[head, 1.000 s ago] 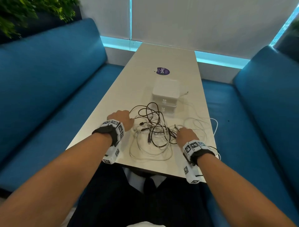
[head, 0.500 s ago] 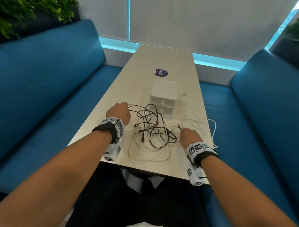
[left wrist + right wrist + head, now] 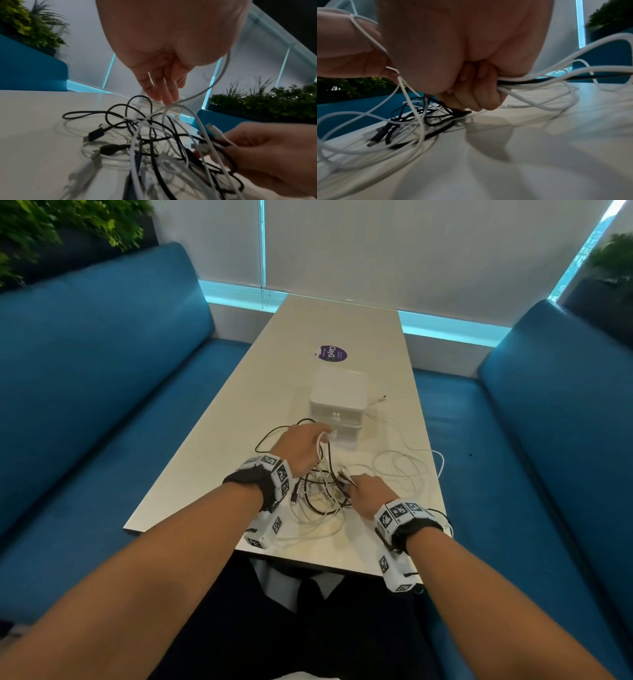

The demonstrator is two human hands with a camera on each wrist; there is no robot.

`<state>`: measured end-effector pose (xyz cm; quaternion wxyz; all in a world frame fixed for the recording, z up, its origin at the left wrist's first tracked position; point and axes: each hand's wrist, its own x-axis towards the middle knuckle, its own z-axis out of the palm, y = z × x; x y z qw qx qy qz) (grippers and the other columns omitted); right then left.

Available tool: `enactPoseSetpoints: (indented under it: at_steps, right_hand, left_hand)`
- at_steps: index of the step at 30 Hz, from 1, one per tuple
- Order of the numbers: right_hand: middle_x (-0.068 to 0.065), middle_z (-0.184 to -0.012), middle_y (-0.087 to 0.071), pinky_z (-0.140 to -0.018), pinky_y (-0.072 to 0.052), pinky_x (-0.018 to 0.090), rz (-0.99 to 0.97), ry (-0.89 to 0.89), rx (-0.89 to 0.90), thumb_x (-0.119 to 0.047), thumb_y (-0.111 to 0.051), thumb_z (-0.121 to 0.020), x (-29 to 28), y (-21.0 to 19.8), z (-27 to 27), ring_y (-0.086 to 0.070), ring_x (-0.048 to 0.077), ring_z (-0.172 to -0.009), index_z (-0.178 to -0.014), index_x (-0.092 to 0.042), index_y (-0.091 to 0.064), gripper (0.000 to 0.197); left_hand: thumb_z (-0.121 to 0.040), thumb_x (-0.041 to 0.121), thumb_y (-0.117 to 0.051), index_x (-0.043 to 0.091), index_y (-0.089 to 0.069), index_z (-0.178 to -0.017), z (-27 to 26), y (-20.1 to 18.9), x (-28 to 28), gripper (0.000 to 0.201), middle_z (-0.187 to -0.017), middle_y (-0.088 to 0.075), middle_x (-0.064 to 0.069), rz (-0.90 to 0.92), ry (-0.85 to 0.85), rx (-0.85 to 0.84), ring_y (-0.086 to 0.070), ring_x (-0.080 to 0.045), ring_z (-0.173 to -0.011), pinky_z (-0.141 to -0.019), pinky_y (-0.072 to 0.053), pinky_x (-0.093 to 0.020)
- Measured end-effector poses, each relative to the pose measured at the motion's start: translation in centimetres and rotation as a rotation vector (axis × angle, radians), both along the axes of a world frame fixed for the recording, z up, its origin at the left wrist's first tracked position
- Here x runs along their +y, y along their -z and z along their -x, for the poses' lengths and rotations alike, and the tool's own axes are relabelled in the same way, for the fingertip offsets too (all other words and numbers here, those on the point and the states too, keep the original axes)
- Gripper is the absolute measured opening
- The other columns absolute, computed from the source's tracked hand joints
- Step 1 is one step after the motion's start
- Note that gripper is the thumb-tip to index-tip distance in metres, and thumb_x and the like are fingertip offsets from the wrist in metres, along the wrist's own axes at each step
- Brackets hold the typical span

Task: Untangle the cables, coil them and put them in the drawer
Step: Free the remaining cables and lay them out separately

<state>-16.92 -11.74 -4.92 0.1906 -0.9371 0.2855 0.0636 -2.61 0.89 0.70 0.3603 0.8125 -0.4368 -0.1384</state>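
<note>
A tangle of black and white cables (image 3: 322,494) lies on the white table (image 3: 239,440) near its front edge. My left hand (image 3: 301,445) is raised over the tangle's far side, just in front of the small white drawer unit (image 3: 339,402). It holds a white cable (image 3: 221,75) that runs across the palm to the fingertips (image 3: 169,100). My right hand (image 3: 364,491) grips a bundle of white and black cables (image 3: 522,81) at the tangle's right side, with several plug ends sticking out of the fist (image 3: 214,129). Both drawers look closed.
Loose white cable loops (image 3: 404,470) spread toward the table's right edge. A white plug end (image 3: 378,398) lies beside the drawer unit. A purple round sticker (image 3: 332,353) sits behind it. Blue sofas (image 3: 102,371) flank the table on both sides.
My left hand has moved from the tangle's left side forward and to the right, lifting a white cable toward the drawer unit. My right hand has shifted slightly left, still gripping its cables.
</note>
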Motion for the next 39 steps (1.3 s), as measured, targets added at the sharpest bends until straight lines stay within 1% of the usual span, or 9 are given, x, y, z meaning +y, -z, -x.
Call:
enactPoseSetpoints:
  at_steps: [4,8,11,14,18,23,27,33,39]
  right_hand:
    - [0.019,-0.103,-0.066,-0.075,-0.045,0.036,0.003,0.092,-0.133,-0.025,-0.036,-0.104,-0.7,-0.4,0.6,-0.061,0.037,-0.098,-0.102,-0.004,-0.060,0.032]
    - [0.021,-0.113,-0.064,-0.075,-0.041,0.033,0.072,0.315,-0.091,-0.019,-0.038,-0.101,-2.6,-0.5,1.9,-0.060,0.038,-0.105,-0.108,-0.001,-0.059,0.029]
    - [0.019,-0.117,-0.063,-0.076,-0.042,0.033,0.022,0.309,-0.002,-0.021,-0.041,-0.101,-3.0,-0.3,2.4,-0.060,0.037,-0.108,-0.113,-0.002,-0.059,0.029]
    - [0.019,-0.115,-0.065,-0.078,-0.042,0.033,-0.050,0.191,-0.028,-0.026,-0.040,-0.102,-2.0,0.0,2.0,-0.060,0.036,-0.106,-0.112,-0.004,-0.061,0.033]
    - [0.017,-0.105,-0.068,-0.077,-0.049,0.037,-0.193,0.143,-0.062,-0.028,-0.044,-0.099,-0.8,-0.4,1.0,-0.064,0.033,-0.093,-0.109,-0.008,-0.067,0.031]
    - [0.020,-0.112,-0.066,-0.081,-0.049,0.036,-0.218,0.440,-0.125,-0.027,-0.046,-0.097,-3.0,-1.1,0.8,-0.063,0.036,-0.102,-0.112,-0.001,-0.064,0.035]
    - [0.020,-0.114,-0.062,-0.077,-0.043,0.033,-0.257,0.566,-0.185,-0.023,-0.045,-0.096,-4.0,-1.1,1.6,-0.060,0.036,-0.104,-0.114,0.001,-0.058,0.033]
    - [0.004,-0.093,-0.063,-0.076,-0.042,0.030,-0.407,0.486,-0.279,-0.018,-0.040,-0.098,-3.1,-0.2,1.6,-0.059,0.025,-0.088,-0.093,-0.012,-0.071,0.032]
    - [-0.008,-0.069,-0.049,-0.056,-0.035,0.026,-0.492,0.429,-0.438,-0.025,-0.036,-0.098,-1.0,-0.6,0.1,-0.045,0.011,-0.063,-0.081,-0.023,-0.064,0.033]
  left_hand:
    - [-0.101,0.009,-0.039,0.018,-0.058,-0.136,1.4,1.3,-1.0,0.041,-0.134,-0.062,-0.006,-0.141,0.087,0.002,-0.059,-0.023,-0.121,-0.103,-0.046,-0.037]
    - [-0.101,0.014,-0.033,0.021,-0.049,-0.145,2.5,1.5,-1.0,0.047,-0.131,-0.063,-0.010,-0.236,0.200,-0.033,-0.065,-0.023,-0.104,-0.086,-0.050,-0.025]
    - [-0.103,0.029,-0.032,0.020,-0.060,-0.135,3.4,1.1,-1.1,0.044,-0.135,-0.062,-0.009,-0.234,0.228,-0.122,-0.057,-0.026,-0.121,-0.105,-0.042,-0.034]
    - [-0.100,0.039,-0.044,0.020,-0.065,-0.127,3.7,1.7,-1.8,0.039,-0.122,-0.069,-0.002,-0.146,0.148,-0.195,-0.061,-0.023,-0.116,-0.103,-0.043,-0.036]
    - [-0.094,0.011,-0.049,0.021,-0.057,-0.129,4.0,2.5,-2.6,0.037,-0.118,-0.069,-0.007,-0.115,0.146,-0.163,-0.064,-0.027,-0.105,-0.094,-0.051,-0.041]
    - [-0.085,-0.004,-0.055,0.019,-0.034,-0.131,3.8,4.3,-2.4,0.056,-0.110,-0.067,-0.002,-0.278,0.131,-0.157,-0.064,-0.024,-0.090,-0.079,-0.055,-0.042]
    - [-0.088,0.003,-0.054,0.011,-0.052,-0.123,3.1,5.1,-2.4,0.036,-0.105,-0.066,-0.008,-0.397,0.102,-0.221,-0.062,-0.030,-0.100,-0.084,-0.052,-0.042]
    - [-0.089,0.003,-0.051,0.018,-0.056,-0.121,3.1,5.1,-2.3,0.035,-0.107,-0.066,-0.010,-0.433,0.095,-0.250,-0.061,-0.030,-0.097,-0.086,-0.053,-0.042]
    - [-0.087,0.008,-0.053,0.016,-0.043,-0.107,3.7,4.3,-2.3,0.024,-0.094,-0.067,-0.002,-0.318,0.111,-0.179,-0.064,-0.026,-0.085,-0.077,-0.055,-0.047]
